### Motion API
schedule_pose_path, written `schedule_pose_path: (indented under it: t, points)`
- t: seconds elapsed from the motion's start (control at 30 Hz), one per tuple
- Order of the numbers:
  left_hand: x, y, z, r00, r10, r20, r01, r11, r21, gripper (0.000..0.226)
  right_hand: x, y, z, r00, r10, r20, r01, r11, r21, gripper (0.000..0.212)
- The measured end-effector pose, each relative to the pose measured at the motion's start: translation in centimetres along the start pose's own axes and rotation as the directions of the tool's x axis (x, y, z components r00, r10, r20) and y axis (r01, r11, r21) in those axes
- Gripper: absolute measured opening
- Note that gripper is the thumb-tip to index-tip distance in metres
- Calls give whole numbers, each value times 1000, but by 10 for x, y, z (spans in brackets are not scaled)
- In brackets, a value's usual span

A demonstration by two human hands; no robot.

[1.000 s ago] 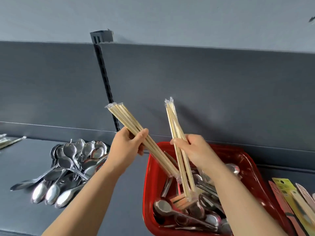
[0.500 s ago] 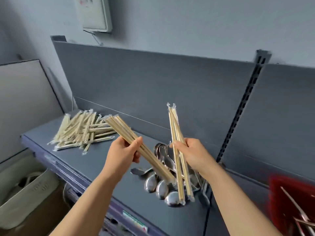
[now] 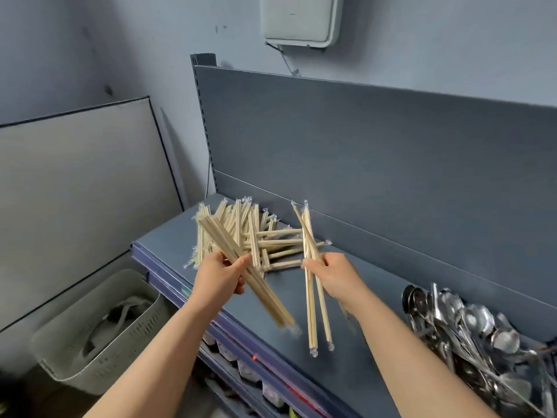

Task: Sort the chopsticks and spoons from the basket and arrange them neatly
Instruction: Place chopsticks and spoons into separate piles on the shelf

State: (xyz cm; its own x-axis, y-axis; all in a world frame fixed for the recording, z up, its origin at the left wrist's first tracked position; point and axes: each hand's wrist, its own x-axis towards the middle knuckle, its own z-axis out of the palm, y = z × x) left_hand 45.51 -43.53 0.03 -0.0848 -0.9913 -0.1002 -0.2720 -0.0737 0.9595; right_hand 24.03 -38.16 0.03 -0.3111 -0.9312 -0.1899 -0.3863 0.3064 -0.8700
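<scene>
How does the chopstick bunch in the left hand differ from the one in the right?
The left bunch is thick, with several sticks; the right bunch holds only a few. The left bunch slants sideways; the right bunch stands almost upright. Both are pale wooden chopsticks in clear wrappers, held mid-length.

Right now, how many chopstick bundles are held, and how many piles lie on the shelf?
Chopstick bundles held: 2, left bundle in left hand, right bundle in right hand
Chopstick pile on the shelf: 1
Spoon pile: 1
Total: 4
</scene>
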Motion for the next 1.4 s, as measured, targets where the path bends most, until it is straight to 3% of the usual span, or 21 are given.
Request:
schedule_pose_path:
  t: [0.4,0.53,0.6,0.73,0.97,1.07,1.27,1.4]
  points:
    - [144,-2,1,999,-33,35,29,993,118,20,142,-29,65,998,54,28,-53,998,-30,22]
    - [182,-9,8,997,-58,54,49,987,153,20,168,-24,76,995,103,4,-103,994,32,14]
    - [194,-15,11,994,-70,82,55,983,173,21,173,-17,80,988,147,-47,-143,987,79,19]
    - [212,-26,13,993,-76,95,50,967,248,38,173,-5,84,974,177,-144,-160,980,121,42]
    - [220,-30,7,976,16,219,-97,927,363,90,148,-4,105,927,168,-336,-182,983,-11,50]
    - [216,-28,0,934,65,352,-202,908,367,85,139,-9,111,899,182,-399,-215,976,-38,50]
    - [202,-18,-17,782,289,552,-507,810,295,41,106,-22,116,805,219,-552,-226,972,56,25]
    - [187,-4,-15,669,377,641,-610,771,183,26,57,-21,109,684,332,-650,-239,943,231,34]
